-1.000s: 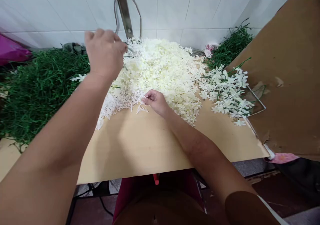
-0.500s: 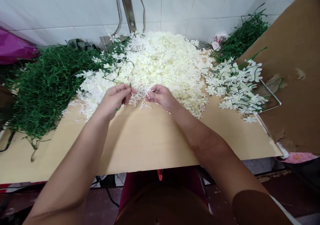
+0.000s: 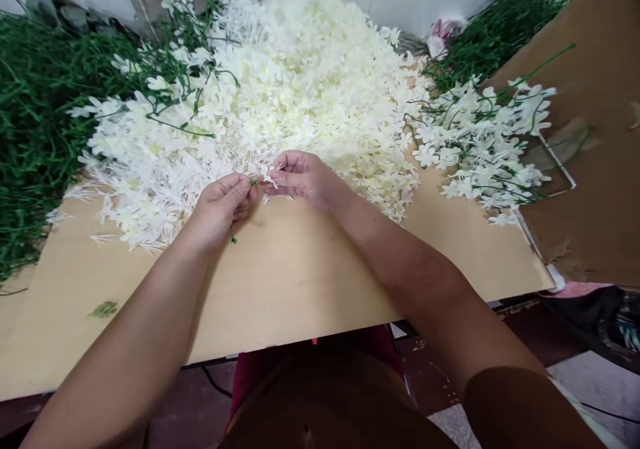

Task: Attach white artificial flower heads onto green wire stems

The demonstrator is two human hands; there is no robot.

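My left hand (image 3: pixel 225 202) pinches a thin green plastic stem (image 3: pixel 233 238); its tip pokes out between thumb and forefinger and its lower end hangs below the palm. Facing it, my right hand (image 3: pixel 303 179) is closed on a small white artificial flower (image 3: pixel 271 177). Stem tip and flower are very close together; whether they touch I cannot tell. Right behind both hands spreads a big heap of loose white and cream blossoms (image 3: pixel 320 82), with thin white pieces (image 3: pixel 185 176) scattered at its front left.
Green stems (image 3: pixel 40 102) are heaped at the left, more green stems (image 3: pixel 500 29) at the back right. Flowers on stems (image 3: pixel 480 149) lie on the right, beside a cardboard sheet (image 3: pixel 590 169) and a bent metal rod (image 3: pixel 560 162). The tan tabletop (image 3: pixel 300 276) ends near my body.
My hands have come together, bringing the flower up to the stem's tip. My view has shifted closer to the table, and the heaps look larger.
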